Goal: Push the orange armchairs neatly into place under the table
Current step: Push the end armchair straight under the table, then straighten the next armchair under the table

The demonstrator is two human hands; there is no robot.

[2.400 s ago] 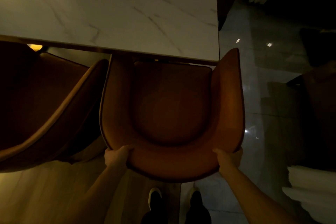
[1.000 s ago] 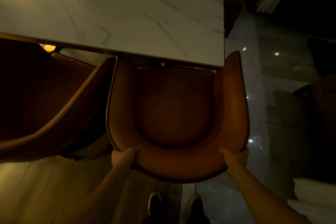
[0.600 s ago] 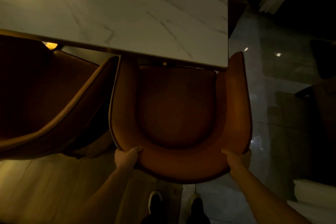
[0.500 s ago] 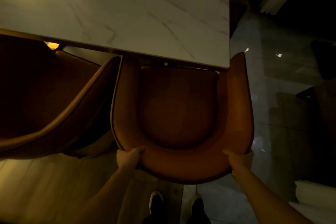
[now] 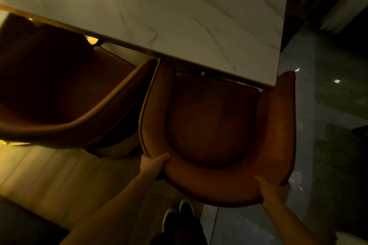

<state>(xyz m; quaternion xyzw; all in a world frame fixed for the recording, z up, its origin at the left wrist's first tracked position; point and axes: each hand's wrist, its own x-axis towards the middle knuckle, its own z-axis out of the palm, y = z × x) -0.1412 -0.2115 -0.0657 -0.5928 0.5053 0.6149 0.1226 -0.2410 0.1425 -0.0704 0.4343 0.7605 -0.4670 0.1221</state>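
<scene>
Dim, blurred. Two orange armchairs: near armchair [image 5: 215, 125] front hidden under bench [image 5: 159, 16]; second armchair [image 5: 65, 95] cropped. Left hand [image 5: 152, 166], right hand [image 5: 272, 190] grips clamp near armchair's back.

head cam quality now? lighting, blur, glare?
Head view: dim, warm-tinted; table brightest, left chair nearly black. Slight motion blur throughout. Small glints on the floor. Wide-angle tilt skews the table edge. Hands on the right chair remain readable.

I'm standing in a dim dining room: a marble-topped table [image 5: 159, 12], 2 orange armchairs [image 5: 219, 125] drawn up to it, glossy floor tiles [image 5: 328, 125] beside wood flooring [image 5: 59, 181].
</scene>
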